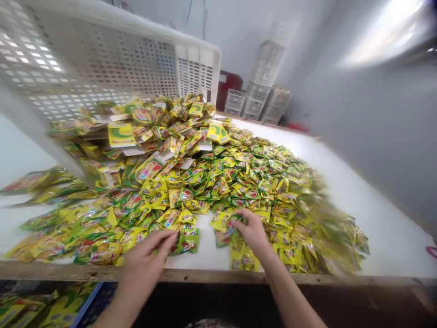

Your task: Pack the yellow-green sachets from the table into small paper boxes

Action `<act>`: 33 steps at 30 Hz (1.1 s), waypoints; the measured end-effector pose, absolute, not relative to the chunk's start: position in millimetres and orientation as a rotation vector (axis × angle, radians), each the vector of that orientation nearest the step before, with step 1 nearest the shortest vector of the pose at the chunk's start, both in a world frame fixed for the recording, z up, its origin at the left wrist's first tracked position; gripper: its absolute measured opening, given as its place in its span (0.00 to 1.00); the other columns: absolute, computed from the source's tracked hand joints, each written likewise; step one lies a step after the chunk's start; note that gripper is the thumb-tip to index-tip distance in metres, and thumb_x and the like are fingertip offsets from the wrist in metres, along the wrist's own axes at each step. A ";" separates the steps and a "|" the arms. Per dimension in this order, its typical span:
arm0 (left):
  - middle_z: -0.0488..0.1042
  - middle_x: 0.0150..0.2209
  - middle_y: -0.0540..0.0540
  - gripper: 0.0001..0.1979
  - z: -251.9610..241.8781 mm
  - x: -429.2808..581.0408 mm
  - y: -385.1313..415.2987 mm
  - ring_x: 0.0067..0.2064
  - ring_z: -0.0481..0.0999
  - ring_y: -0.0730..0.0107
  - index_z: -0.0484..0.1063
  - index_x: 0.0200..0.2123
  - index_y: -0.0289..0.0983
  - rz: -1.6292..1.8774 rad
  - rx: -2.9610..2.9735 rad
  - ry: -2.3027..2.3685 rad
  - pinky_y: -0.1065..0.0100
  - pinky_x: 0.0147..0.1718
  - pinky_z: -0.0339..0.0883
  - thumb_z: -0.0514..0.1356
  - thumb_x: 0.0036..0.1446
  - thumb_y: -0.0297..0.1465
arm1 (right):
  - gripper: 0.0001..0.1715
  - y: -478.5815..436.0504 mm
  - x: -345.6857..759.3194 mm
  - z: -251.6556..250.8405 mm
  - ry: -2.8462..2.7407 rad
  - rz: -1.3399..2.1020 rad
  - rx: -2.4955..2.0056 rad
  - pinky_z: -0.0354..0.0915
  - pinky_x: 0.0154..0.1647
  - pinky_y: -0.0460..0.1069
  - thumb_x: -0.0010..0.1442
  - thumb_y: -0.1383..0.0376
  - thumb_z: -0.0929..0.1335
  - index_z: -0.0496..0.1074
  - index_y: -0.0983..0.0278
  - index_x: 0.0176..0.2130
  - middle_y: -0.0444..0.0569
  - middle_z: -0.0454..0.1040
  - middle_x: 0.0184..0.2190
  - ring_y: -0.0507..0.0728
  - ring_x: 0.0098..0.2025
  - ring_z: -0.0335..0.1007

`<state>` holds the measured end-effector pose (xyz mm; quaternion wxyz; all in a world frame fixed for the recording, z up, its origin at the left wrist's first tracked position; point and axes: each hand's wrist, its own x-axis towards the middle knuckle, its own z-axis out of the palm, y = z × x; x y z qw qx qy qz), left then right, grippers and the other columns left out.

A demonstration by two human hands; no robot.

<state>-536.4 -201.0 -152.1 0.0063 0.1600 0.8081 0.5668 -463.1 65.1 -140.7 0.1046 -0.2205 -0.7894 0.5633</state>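
Observation:
My right hand (pixel 251 230) is over the heap near the table's front edge, thumb and fingers closed on a small green and yellow packet (pixel 231 223). Lower and to the left, my left hand (pixel 148 253) is slightly blurred. Its thumb and forefinger come together beside a green packet (pixel 189 241); what lies between them, if anything, is hidden. Around both hands spreads a wide heap of small shiny yellow and green packets (pixel 252 182). Small yellow cardboard boxes (pixel 121 135), some with flaps standing open, are piled behind it on the left.
A white perforated crate (pixel 136 59) lies tipped on its side, boxes spilling from its mouth. Under the white table (pixel 362 196), a blue crate (pixel 87 303) holds more yellow boxes. White crates (pixel 257 91) are stacked by the far wall, near a red object (pixel 228 86).

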 end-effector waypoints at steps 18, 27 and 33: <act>0.78 0.37 0.40 0.04 -169.2 -559.3 -74.4 0.41 0.77 0.55 0.74 0.31 0.37 1.220 0.470 2.585 0.62 0.40 0.65 0.63 0.48 0.27 | 0.14 61.9 -484.6 -163.4 -2.068 1.834 -0.661 0.62 0.26 0.47 0.47 0.61 0.72 0.72 0.65 0.35 0.44 0.71 0.23 0.54 0.26 0.66; 0.77 0.32 0.47 0.12 -173.3 -562.0 -72.3 0.35 0.76 0.64 0.70 0.40 0.40 1.056 0.535 2.618 0.68 0.34 0.63 0.58 0.52 0.23 | 0.17 43.0 -480.3 -178.9 -1.804 1.801 -0.844 0.66 0.30 0.50 0.46 0.59 0.72 0.71 0.65 0.36 0.47 0.74 0.27 0.57 0.29 0.70; 0.76 0.39 0.40 0.10 -169.1 -557.5 -63.2 0.47 0.73 0.55 0.71 0.30 0.38 1.075 0.534 2.610 0.60 0.47 0.61 0.56 0.48 0.18 | 0.12 36.3 -487.0 -188.5 -1.861 1.553 -0.946 0.63 0.33 0.50 0.41 0.66 0.72 0.71 0.61 0.30 0.45 0.71 0.27 0.58 0.31 0.66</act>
